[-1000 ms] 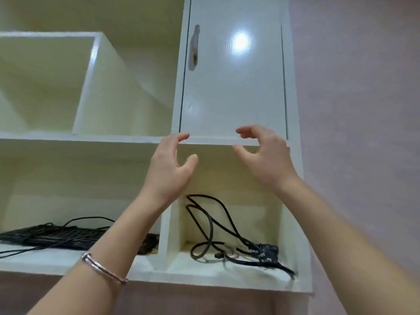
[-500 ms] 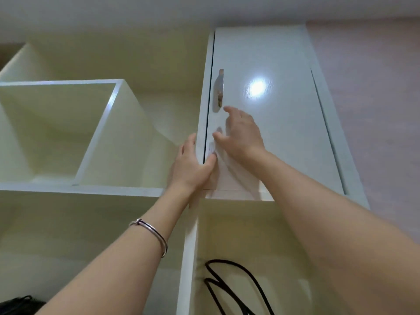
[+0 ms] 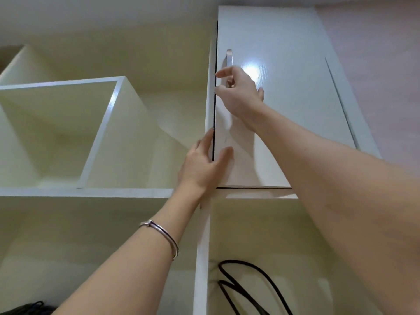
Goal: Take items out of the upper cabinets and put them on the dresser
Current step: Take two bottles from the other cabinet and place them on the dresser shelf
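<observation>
Upper cabinet door (image 3: 284, 114), glossy white panel with a light reflection near its upper middle, hung at the right end of the cream wall unit, beside the pinkish wall (image 3: 386, 64). A thin dark gap runs down its left edge and along its bottom edge.
Handle: slim vertical metal bar (image 3: 229, 62) near the door's left edge.
Right hand (image 3: 238, 94): raised against the door at the handle's lower end; fingers curled around the bar, thumb on the door face to the right.
Left hand (image 3: 204, 167): at the door's lower left corner; fingers pressed together on the frame side of the gap, thumb on the door front, pinching the edge. Silver bangle (image 3: 163, 235) on the wrist.
Open cream compartments (image 3: 56, 133): left of the door; contents not visible.
Black cable (image 3: 245, 285): looped in the open compartment below the door.
Dark item (image 3: 25, 309): bottom left corner, too cropped to identify.
</observation>
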`<state>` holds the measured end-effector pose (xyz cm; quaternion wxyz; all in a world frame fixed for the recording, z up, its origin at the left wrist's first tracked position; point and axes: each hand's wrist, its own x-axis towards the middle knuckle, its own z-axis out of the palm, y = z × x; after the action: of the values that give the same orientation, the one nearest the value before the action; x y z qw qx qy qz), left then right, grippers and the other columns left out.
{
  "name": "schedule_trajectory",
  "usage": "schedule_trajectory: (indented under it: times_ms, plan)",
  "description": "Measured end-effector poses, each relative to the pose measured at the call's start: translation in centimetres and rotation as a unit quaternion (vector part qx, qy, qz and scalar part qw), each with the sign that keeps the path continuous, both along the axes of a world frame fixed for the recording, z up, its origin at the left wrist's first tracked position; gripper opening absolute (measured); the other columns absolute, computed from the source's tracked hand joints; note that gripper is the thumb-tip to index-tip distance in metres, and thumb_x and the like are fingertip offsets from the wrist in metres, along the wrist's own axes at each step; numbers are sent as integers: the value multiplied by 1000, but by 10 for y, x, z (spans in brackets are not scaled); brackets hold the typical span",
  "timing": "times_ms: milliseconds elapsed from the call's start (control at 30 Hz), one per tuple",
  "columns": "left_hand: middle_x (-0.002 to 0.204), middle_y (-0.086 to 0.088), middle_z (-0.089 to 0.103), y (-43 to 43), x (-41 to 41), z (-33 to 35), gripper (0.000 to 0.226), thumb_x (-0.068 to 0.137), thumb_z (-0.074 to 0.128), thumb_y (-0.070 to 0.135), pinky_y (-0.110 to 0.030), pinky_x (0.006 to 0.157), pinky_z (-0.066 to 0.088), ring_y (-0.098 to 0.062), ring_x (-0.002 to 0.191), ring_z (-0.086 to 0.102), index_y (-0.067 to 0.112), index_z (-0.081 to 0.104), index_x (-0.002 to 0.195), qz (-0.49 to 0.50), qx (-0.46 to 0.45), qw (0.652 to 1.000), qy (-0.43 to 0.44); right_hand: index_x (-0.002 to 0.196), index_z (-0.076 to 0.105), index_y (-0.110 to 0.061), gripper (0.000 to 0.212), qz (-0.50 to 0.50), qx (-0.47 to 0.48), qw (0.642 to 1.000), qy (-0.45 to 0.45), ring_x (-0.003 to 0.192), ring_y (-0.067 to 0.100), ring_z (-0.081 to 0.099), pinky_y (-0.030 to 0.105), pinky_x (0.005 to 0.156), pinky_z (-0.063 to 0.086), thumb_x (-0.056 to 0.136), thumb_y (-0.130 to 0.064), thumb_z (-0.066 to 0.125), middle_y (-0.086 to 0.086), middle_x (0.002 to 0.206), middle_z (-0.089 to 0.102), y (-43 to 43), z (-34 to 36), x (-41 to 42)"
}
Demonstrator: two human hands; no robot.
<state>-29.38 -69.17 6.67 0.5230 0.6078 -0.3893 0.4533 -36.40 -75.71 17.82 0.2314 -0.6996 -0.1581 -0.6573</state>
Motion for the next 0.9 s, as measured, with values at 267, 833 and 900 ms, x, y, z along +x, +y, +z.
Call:
schedule_trajectory:
  times_ms: [267,833,900]
  plan:
    - [149,13,28,8,-32,-1,74,60,60,43,-39,116,28,-8,142,21,33,46,132,-182,-24,982,41,136,39,-29,63,37,-77,994,61,124,15,47,42,114,27,77,-25,62,-3,121,49,-7,-14,-30]
    - [141,6,49,-76,-202,-7,63,70,40,23,-22,105,33,-3,128,44,17,49,132,-438,100,891,-64,123,59,-13,37,101,34,991,-75,68,-6,60,6,66,50,86,-13,57,-13,89,65,-92,-67,-219]
    - [145,4,44,-95,-213,-11,60,74,40,17,-25,112,29,-3,132,40,14,48,133,-448,104,886,-63,126,56,-11,39,75,41,995,-60,72,-6,61,4,67,50,87,-12,58,-16,88,63,-108,-70,-237]
